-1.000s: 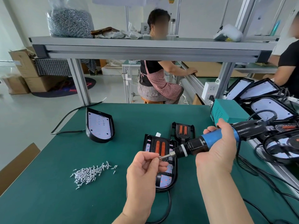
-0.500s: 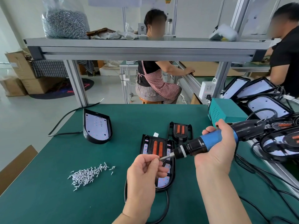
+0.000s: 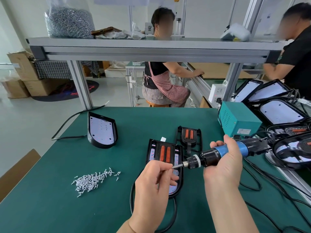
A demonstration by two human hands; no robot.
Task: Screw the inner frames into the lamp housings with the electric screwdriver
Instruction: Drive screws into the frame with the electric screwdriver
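My right hand (image 3: 223, 163) grips the blue and black electric screwdriver (image 3: 213, 154), held nearly level with its bit pointing left. My left hand (image 3: 154, 180) pinches something small at the bit's tip; the screw itself is hidden by my fingers. Below both hands lies a black lamp housing (image 3: 164, 157) with an inner frame and two orange strips in it. A second inner frame (image 3: 189, 136) lies just behind it. Loose silver screws (image 3: 91, 180) are heaped on the green table to the left.
Another lamp housing (image 3: 101, 130) with its cable lies at the far left of the green table (image 3: 58, 207). A teal power box (image 3: 237, 119) and several stacked housings (image 3: 282, 111) crowd the right side, with black cables (image 3: 262, 187) trailing. Two people work beyond the shelf frame.
Both hands stay together at the screwdriver tip; the view has shifted slightly, and the person at the right has leaned further into view.
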